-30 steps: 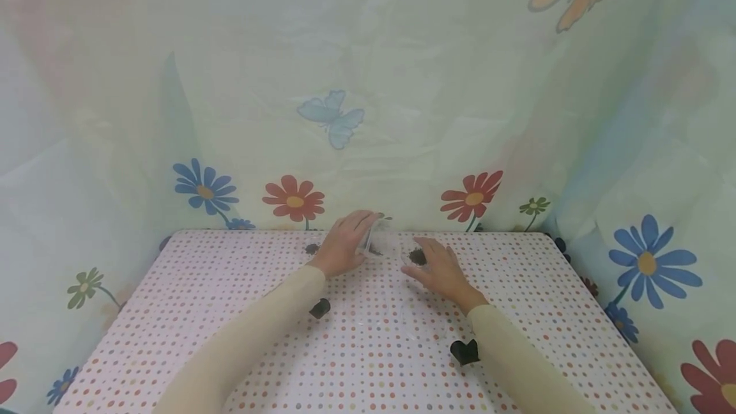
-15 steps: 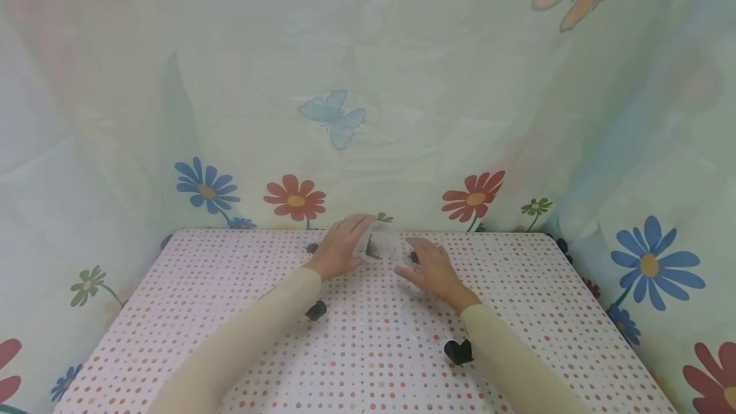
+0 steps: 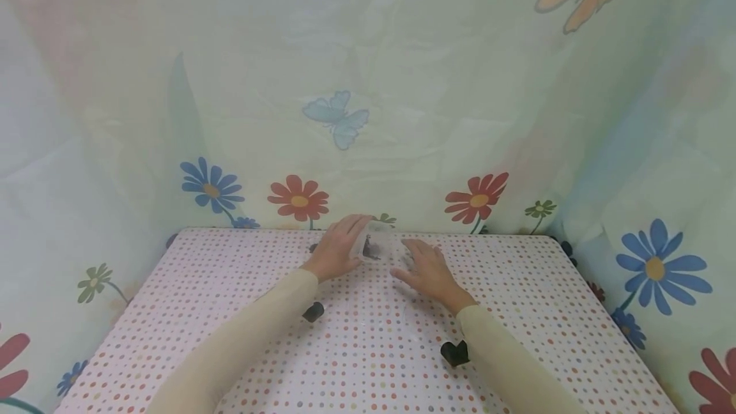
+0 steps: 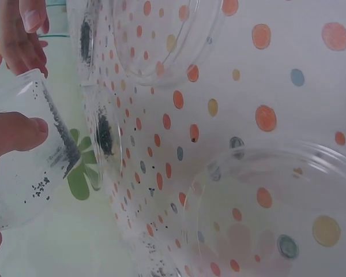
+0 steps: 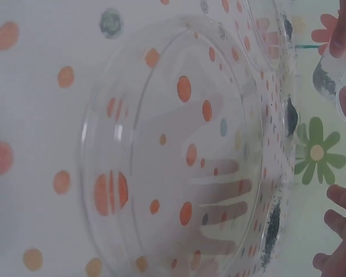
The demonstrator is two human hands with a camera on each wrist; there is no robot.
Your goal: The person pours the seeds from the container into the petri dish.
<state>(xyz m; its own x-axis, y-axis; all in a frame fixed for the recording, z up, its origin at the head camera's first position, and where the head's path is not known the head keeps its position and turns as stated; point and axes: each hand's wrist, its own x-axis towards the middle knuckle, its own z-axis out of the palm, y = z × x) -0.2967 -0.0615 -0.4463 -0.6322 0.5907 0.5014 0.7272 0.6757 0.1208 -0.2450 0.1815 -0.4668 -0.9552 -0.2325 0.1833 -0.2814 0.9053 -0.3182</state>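
My left hand grips a clear plastic cup at the back middle of the table, thumb on its near side. In the left wrist view the cup lies tilted, with dark granules gathered along its lower side and a few stuck to the wall. Just to the right, my right hand hovers with spread fingers and holds nothing; its fingertips point toward the cup. Beneath the hands stand shallow clear dishes, one bearing a dark granule heap and another a longer heap.
Round clear lids or dishes lie nearer the front, hard to see against the dotted table cover. Stray dark grains dot the cover. A flowered cloth backdrop rises right behind the table. A dark heart-shaped piece hangs beside the right sleeve.
My right hand has shifted slightly left toward the cup, and its fingers now hide the dark heap seen beside them. The cup has turned, showing more of its side and dark contents.
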